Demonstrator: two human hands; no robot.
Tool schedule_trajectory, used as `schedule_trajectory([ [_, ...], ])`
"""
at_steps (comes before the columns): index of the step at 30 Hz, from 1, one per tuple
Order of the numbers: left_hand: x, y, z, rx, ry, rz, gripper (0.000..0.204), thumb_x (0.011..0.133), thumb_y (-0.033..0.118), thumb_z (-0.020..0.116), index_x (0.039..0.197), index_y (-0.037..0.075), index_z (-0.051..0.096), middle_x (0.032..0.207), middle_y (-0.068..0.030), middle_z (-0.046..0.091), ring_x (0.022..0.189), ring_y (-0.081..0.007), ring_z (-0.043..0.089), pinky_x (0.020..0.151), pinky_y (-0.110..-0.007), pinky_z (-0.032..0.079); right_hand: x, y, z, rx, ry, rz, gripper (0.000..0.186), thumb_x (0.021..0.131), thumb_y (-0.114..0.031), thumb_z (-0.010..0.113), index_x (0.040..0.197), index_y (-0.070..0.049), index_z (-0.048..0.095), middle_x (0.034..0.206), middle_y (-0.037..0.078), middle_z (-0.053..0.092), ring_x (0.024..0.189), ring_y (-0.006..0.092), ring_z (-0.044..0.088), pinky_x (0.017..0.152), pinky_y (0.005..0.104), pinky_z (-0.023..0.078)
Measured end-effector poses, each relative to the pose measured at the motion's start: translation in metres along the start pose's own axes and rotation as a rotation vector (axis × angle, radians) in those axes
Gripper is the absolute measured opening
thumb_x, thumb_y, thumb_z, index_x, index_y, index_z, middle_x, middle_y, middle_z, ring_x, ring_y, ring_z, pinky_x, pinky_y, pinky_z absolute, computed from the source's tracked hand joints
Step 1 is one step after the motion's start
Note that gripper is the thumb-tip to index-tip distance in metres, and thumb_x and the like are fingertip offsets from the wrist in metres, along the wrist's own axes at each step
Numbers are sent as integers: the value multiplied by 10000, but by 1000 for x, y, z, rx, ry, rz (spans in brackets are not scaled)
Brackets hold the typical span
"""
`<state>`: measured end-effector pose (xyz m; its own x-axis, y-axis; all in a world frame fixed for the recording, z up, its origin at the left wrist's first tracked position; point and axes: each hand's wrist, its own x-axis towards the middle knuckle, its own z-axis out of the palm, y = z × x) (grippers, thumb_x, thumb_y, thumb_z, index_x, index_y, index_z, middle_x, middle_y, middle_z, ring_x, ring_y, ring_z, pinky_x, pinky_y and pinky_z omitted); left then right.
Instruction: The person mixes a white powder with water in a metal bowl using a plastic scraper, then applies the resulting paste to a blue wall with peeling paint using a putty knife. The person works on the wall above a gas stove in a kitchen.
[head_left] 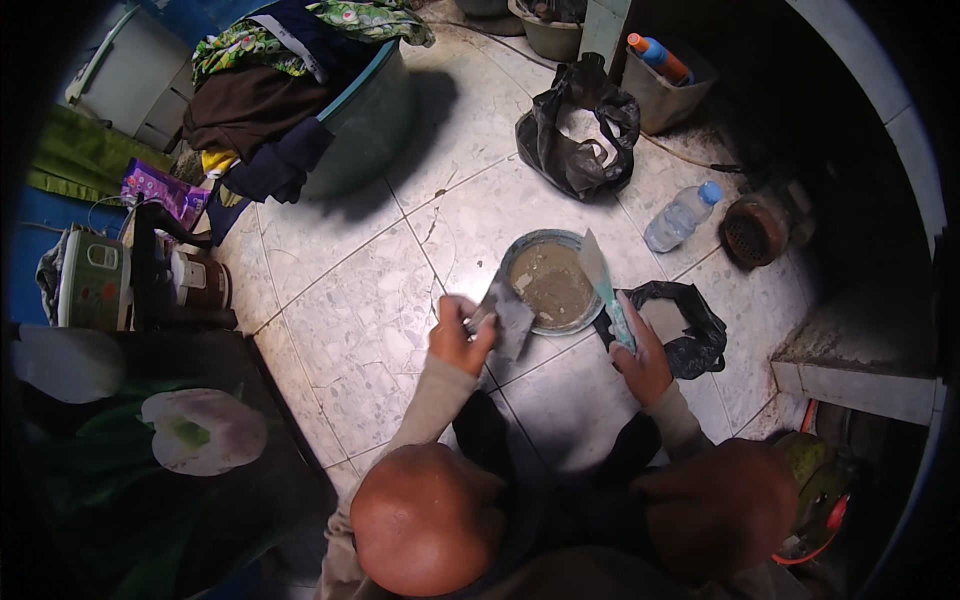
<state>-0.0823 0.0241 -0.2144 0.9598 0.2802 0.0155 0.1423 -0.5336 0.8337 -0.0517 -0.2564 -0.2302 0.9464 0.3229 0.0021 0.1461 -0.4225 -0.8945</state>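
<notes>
A round basin [567, 329] of wet grey-brown paste [552, 284] stands on the floor in front of me. My left hand [462, 336] is closed on a flat scraper [513, 322], whose grey, smeared blade reaches over the basin's near left rim. My right hand [643, 353] grips a putty knife [618, 322] by its teal handle. Its pale blade points up and away, over the basin's right side. Beside my right hand sits an opened black plastic bag [708, 330] with grey powder [664, 318] inside.
Farther off, another black bag [547, 135] holds white material. A clear bottle [678, 222] with a blue cap and a rusty round vessel [754, 235] stand to the right. A large tub [372, 125] of clothes is at the far left. A raised ledge [860, 390] borders the right side.
</notes>
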Motion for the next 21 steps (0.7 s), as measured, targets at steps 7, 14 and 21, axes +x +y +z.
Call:
schedule_trajectory([
  [7, 51, -11, 68, 87, -39, -118, 394, 772, 204, 691, 985, 26, 412, 767, -169, 610, 651, -289, 633, 603, -383, 510, 2, -6, 21, -30, 143, -81, 662, 835, -58, 465, 1442, 70, 232, 1297, 332, 427, 1184, 443, 465, 1005, 429, 375],
  [14, 59, -16, 85, -249, -71, -496, 452, 703, 205, 721, 978, 14, 417, 768, -211, 616, 714, -376, 645, 676, -427, 522, -21, 20, 38, -60, 111, -109, 664, 862, -57, 437, 1452, 75, 164, 1376, 360, 350, 1244, 481, 416, 1029, 462, 357],
  [21, 60, -22, 93, 60, -20, -280, 451, 696, 207, 709, 980, 13, 418, 786, -227, 626, 727, -386, 645, 685, -429, 521, -20, 24, 32, -2, 11, 32, 684, 853, -50, 455, 1462, 50, 158, 1348, 358, 391, 1220, 474, 440, 1003, 463, 381],
])
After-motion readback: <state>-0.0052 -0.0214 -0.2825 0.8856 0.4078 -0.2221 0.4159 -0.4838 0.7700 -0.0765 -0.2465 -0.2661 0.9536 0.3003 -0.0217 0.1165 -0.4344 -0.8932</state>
